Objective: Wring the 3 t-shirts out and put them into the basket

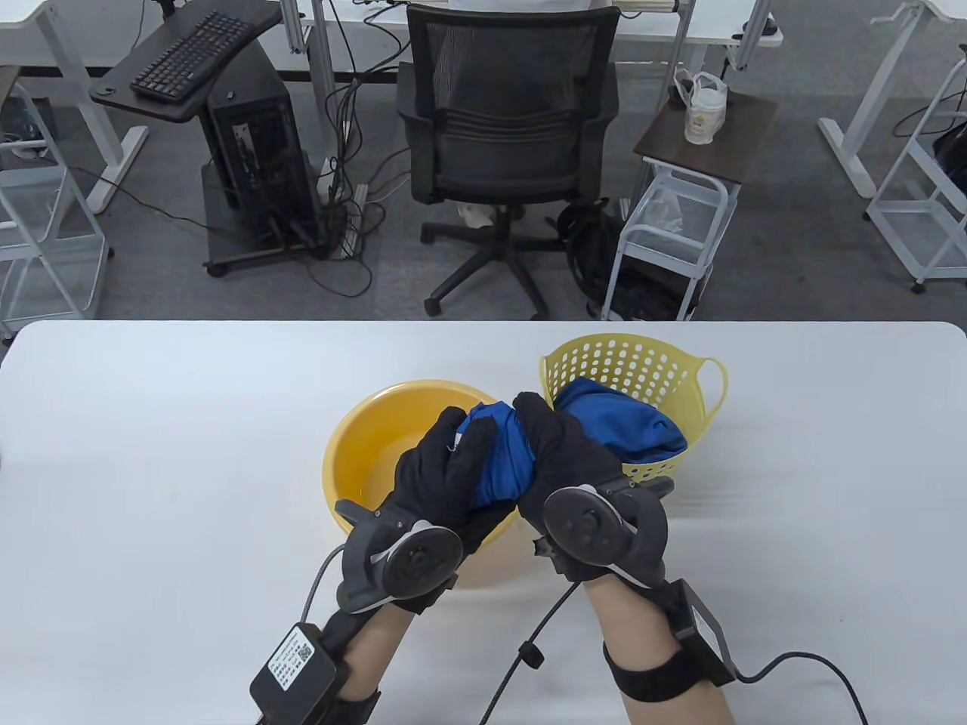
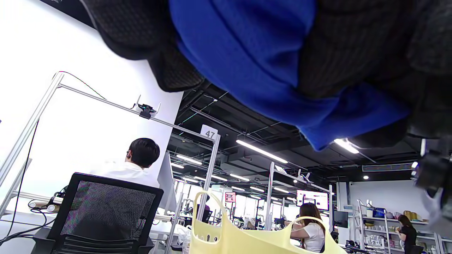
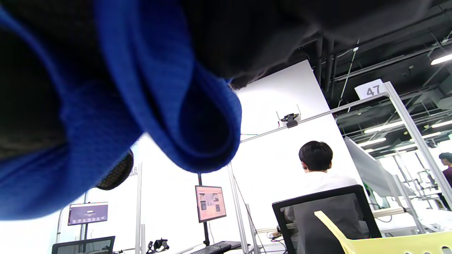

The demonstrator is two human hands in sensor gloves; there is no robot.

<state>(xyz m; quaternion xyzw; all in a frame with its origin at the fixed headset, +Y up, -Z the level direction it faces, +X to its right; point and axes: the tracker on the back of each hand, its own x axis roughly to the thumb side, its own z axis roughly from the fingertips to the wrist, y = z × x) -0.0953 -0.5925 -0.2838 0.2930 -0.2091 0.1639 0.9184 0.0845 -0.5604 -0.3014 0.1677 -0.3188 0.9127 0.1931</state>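
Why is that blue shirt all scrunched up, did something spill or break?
Nothing looks wrong. Both hands, the left hand and the right hand, grip the blue t-shirt above the yellow basin to wring it. More blue cloth lies in the basket. No spill shows on the table.

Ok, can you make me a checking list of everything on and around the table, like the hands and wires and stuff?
Surface: white table, bare where it shows.
Job's things: blue t-shirt bunched between both hands over the yellow basin; more blue cloth already in the yellow basket.
Clutter: nothing seen.
Grippers: left hand and right hand both grip the shirt.
Cables: glove cable trails over the table.
Surroundings: office chair, keyboard, side cart.
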